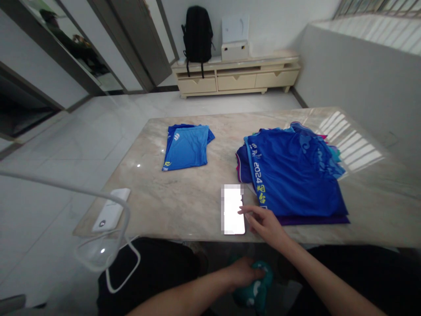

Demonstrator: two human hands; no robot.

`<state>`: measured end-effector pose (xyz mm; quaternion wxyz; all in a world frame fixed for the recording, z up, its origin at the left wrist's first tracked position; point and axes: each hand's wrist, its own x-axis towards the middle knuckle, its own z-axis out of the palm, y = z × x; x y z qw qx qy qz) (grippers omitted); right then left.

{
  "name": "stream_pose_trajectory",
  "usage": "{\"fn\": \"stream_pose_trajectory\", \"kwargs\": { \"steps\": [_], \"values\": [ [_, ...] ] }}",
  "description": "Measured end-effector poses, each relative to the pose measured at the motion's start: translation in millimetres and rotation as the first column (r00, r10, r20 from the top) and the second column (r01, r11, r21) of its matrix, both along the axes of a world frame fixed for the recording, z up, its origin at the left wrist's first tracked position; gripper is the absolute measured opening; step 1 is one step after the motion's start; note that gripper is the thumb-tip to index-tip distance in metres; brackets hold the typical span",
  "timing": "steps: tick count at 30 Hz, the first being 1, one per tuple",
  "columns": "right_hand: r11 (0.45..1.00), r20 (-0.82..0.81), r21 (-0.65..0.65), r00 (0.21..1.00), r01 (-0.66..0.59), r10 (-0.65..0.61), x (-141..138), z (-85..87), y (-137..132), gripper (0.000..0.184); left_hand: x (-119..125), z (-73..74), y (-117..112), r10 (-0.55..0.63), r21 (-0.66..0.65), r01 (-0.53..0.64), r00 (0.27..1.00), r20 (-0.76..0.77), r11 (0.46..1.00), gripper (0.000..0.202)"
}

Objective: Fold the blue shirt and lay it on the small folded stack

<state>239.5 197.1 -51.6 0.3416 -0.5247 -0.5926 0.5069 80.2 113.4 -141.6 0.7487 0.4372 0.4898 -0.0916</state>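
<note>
My right hand [263,223] rests on the marble table [184,206] with its fingers stretched out, the fingertips touching the right edge of a lit phone [233,209]. Just to its right lies a pile of blue and purple shirts [292,175]. Below the table edge, my left hand [245,273] is closed on a teal cloth [255,292] in my lap. A folded blue shirt [187,147] lies apart on the table's far left side.
A white power bank [111,209] with a white cable [108,245] sits at the table's left front corner. Beyond the table stand a cream low cabinet [237,79], a black backpack [197,35] and a white box [234,49].
</note>
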Motion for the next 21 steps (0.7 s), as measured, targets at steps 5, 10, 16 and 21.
{"fn": "stream_pose_trajectory", "kwargs": {
  "steps": [5, 10, 16, 21],
  "values": [
    [1.000, 0.005, 0.021, 1.000, 0.002, -0.002, 0.5, -0.7, -0.6, 0.029, 4.1, 10.0, 2.4, 0.000, 0.043, 0.006, 0.991, -0.131, 0.999, 0.021],
    [0.999, 0.006, 0.053, 1.000, 0.002, -0.002, 0.0, -2.0, -1.4, 0.033, 6.0, 15.2, 4.5, -0.005, 0.039, 0.011, 0.987, -0.164, 0.999, 0.023],
    [0.999, -0.002, 0.054, 1.000, -0.001, 0.001, 0.5, -1.1, -0.9, 0.031, 5.9, 16.6, 4.7, -0.001, 0.037, 0.007, 0.987, -0.162, 0.999, 0.021],
    [0.999, -0.045, -0.025, 0.998, -0.038, 0.037, -0.2, 0.7, 0.0, 0.031, 4.8, 15.5, 4.5, 0.007, 0.047, 0.000, 0.988, -0.154, 0.999, 0.023]
  ]
}}
